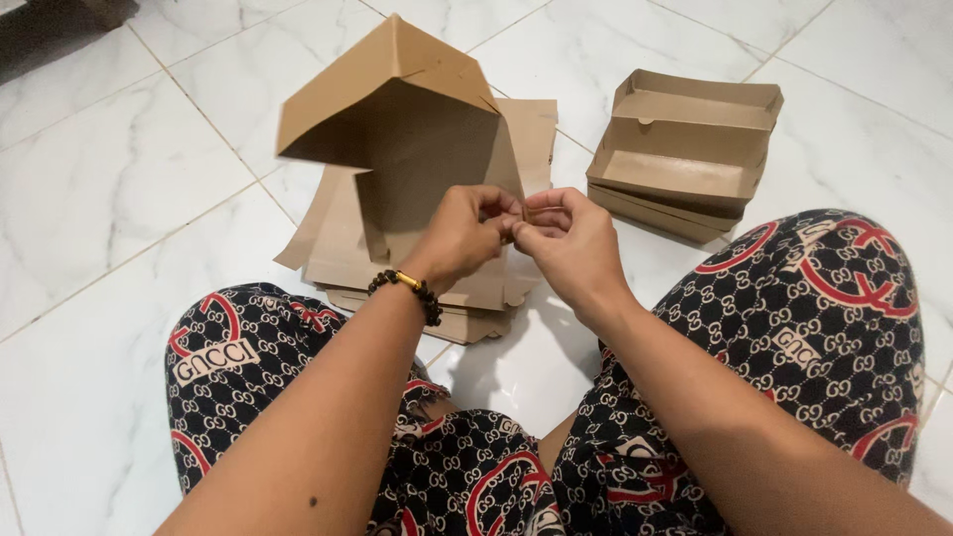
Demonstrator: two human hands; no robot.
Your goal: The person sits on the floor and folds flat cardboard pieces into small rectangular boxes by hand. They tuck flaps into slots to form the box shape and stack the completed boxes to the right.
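A half-folded brown cardboard box point(407, 119) stands tilted in front of me, its lid flap raised. My left hand point(462, 236) and my right hand point(568, 243) meet at its right front corner. Both pinch a small flap of the box between thumb and fingers. A dark bead bracelet point(407, 287) circles my left wrist. Under the box lies a pile of flat unfolded box blanks point(342, 260) on the white marble tile floor point(109, 189).
A stack of several finished open cardboard boxes point(685, 149) sits on the floor to the upper right. My crossed legs in dark patterned trousers point(814, 308) fill the lower frame. Something dark shows at the top left corner point(50, 25).
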